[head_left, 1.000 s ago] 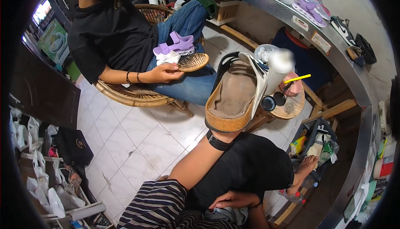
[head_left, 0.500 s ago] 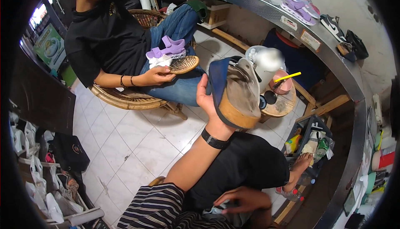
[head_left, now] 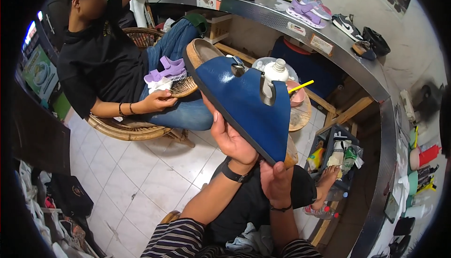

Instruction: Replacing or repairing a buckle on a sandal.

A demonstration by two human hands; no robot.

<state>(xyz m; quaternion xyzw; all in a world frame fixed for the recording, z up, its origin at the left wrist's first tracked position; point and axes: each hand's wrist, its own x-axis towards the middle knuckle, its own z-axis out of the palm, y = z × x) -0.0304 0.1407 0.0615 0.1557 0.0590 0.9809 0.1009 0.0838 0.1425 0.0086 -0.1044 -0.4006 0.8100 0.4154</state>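
Observation:
A blue sandal (head_left: 244, 103) with a cork footbed and dark sole is held up in front of me, its glossy strap side facing me. My left hand (head_left: 235, 140) grips it along the sole from below. My right hand (head_left: 277, 183) holds its lower end, where the fingertips are partly hidden behind the sandal. A grey cloth (head_left: 251, 240) lies on my lap. Behind the sandal, a white bottle (head_left: 276, 71) and a pink bowl (head_left: 296, 93) with a yellow-handled tool (head_left: 301, 87) stand by a round wooden stool (head_left: 300, 117).
At the left, another person in a wicker chair (head_left: 127, 129) holds a bristle brush (head_left: 184, 88), a purple sandal (head_left: 167, 71) on their lap. A long curved counter (head_left: 263, 17) carries several shoes. A dark crate (head_left: 324, 164) of supplies stands near my foot. Plastic bags (head_left: 30, 187) fill the lower left.
The sandal has been turned, so its blue strap side now faces me instead of its footbed. My right hand has risen from my lap onto the sandal. The view has shifted right.

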